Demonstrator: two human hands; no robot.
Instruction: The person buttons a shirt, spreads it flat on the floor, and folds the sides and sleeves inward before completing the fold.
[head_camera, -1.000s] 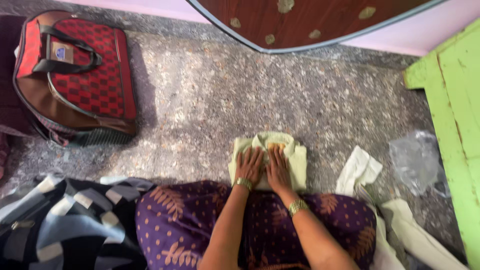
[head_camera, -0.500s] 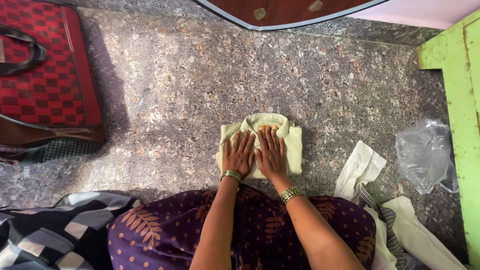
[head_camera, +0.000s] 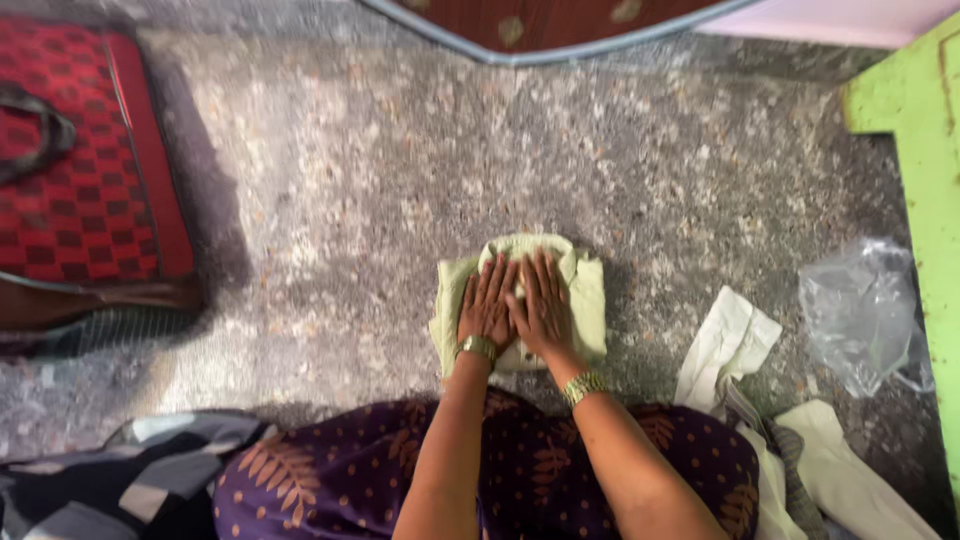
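A pale green folded shirt lies on the speckled stone floor in front of my knees. Both my hands rest flat on top of it, side by side with fingers stretched forward. My left hand covers the shirt's left half and my right hand covers its middle, the two touching each other. Each wrist wears a gold bangle. My lap is covered by purple cloth with an orange leaf print.
A red checked travel bag sits at the left. A crumpled clear plastic bag and loose cream clothes lie at the right beside a green wooden frame. A grey and black cloth lies at lower left.
The view has shifted slightly and blurred. My hands have slid a little further up on the folded shirt, still pressing it flat.
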